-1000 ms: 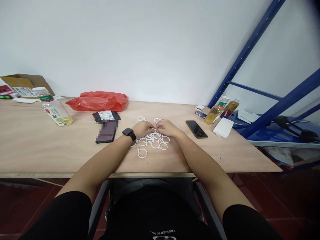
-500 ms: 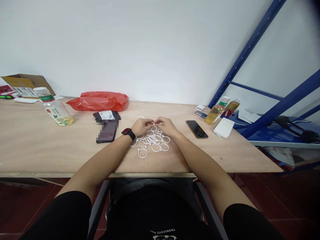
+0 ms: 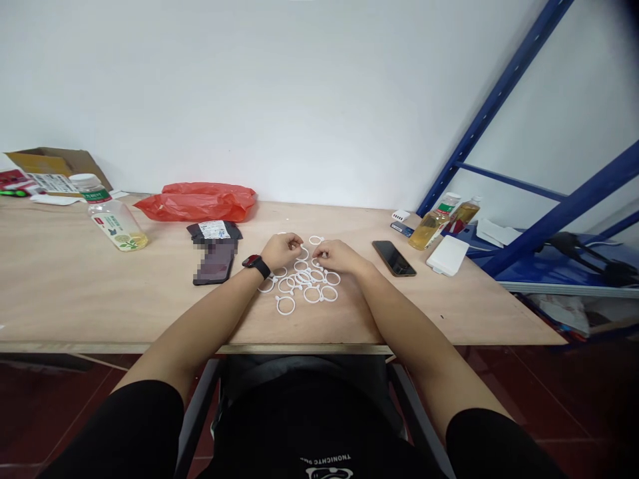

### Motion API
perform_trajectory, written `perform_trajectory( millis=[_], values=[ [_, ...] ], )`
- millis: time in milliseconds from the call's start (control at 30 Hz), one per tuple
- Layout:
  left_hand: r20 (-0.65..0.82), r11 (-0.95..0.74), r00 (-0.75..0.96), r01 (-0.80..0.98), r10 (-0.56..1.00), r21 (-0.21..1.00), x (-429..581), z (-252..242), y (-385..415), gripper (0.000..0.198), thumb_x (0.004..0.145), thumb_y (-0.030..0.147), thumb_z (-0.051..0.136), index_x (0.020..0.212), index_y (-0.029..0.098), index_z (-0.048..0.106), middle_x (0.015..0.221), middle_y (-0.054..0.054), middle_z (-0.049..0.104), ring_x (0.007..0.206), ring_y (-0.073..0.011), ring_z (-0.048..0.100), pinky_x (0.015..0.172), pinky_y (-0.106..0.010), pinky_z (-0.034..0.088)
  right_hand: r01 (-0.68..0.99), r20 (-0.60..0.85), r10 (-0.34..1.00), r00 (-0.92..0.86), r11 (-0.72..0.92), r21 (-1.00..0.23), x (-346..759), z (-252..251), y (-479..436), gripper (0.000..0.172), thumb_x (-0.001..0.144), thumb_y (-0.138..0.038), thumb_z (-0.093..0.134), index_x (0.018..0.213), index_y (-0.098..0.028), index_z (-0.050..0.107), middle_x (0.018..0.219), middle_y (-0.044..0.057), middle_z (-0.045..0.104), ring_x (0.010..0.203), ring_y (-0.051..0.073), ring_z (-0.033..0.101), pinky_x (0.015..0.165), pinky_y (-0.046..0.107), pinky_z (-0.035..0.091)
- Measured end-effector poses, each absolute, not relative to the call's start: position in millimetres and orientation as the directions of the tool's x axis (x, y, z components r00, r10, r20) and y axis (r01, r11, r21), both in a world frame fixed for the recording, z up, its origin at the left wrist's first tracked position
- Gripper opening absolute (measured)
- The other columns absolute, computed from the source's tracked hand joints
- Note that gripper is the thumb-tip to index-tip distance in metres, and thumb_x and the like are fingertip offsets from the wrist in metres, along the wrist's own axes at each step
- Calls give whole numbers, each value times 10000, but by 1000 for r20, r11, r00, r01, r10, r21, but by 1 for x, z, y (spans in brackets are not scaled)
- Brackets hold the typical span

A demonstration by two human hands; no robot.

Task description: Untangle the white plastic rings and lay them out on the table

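Note:
Several white plastic curtain rings, each with a small tab, lie in a loose, overlapping pile (image 3: 302, 278) on the table. My left hand (image 3: 280, 251) is closed at the pile's far left side, its thumb and fingertips pinching a white curtain ring (image 3: 302, 258). Opposite it, my right hand (image 3: 340, 257) has its fingers curled and pressed together on another ring (image 3: 315, 263), partly hidden by the fingertips. The hands are a short way apart. Beyond them lies a separate ring (image 3: 316, 239); one more ring (image 3: 286, 306) rests nearest the table's front edge.
Left of the pile are a dark pouch (image 3: 215, 259), a red plastic bag (image 3: 200, 203), a tilted-looking bottle (image 3: 114, 216) and a cardboard box (image 3: 80, 163). To the right are a phone (image 3: 394, 258), a white case (image 3: 448, 255), a drink bottle (image 3: 430, 226) and a blue rack (image 3: 492, 93).
My hands have moved apart from where their fingertips met. The right hand has come slightly down and right, and a ring beyond the hands now shows.

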State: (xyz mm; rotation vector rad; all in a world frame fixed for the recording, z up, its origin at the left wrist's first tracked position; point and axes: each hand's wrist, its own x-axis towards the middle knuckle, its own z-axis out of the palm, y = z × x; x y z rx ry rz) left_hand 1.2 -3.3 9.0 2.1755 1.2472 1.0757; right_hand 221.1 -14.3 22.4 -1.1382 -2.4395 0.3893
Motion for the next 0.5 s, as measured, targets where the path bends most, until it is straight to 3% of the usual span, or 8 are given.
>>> perform_trajectory(
  millis=[300,500],
  values=[
    [429,-522,300,538,852,662,0,11,-5,185,689,200,598,840,140,686,767,-20,708,616,-121,575,598,-238,441,655,265,728,-632,685,-320,224,30,-14,267,710,-105,600,910,-180,761,903,51,708,799,160,616,720,242,425],
    [439,-514,274,540,856,666,-1,10,-4,174,675,197,592,817,141,675,725,-11,684,601,-116,556,588,-235,432,684,122,744,-657,656,-318,230,27,-11,322,680,-91,595,899,-238,780,832,3,740,735,157,626,673,239,407]
  ],
)
